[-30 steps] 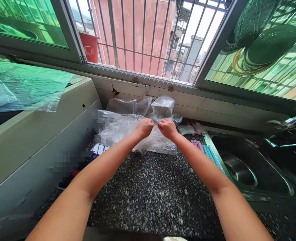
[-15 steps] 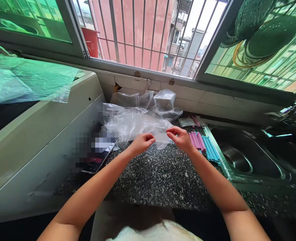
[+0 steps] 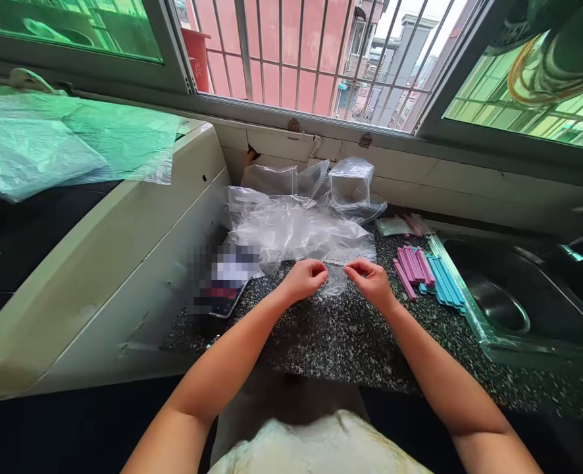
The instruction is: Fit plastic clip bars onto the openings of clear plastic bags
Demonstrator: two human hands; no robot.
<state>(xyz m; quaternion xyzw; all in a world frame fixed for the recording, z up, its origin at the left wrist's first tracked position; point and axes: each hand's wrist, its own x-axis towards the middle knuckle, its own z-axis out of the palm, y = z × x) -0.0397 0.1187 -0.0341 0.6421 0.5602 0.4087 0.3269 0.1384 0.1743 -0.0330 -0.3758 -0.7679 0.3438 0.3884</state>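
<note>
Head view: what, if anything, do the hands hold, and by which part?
Both the left hand and the right hand pinch a clear plastic bag by its near edge, one at each end, above the speckled counter.

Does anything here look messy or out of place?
Somewhat. Clear plastic bags lie crumpled in a loose heap behind both hands, which pinch one bag. Pink and blue clips lie neatly beside the sink. Nothing looks spilled or broken.

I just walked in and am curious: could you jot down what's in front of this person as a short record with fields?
Setting: speckled dark counter below a barred window
Left hand: pinching a clear plastic bag
Right hand: pinching the same bag
Behind: pile of clear bags
Right: pink and blue clips, steel sink
</note>
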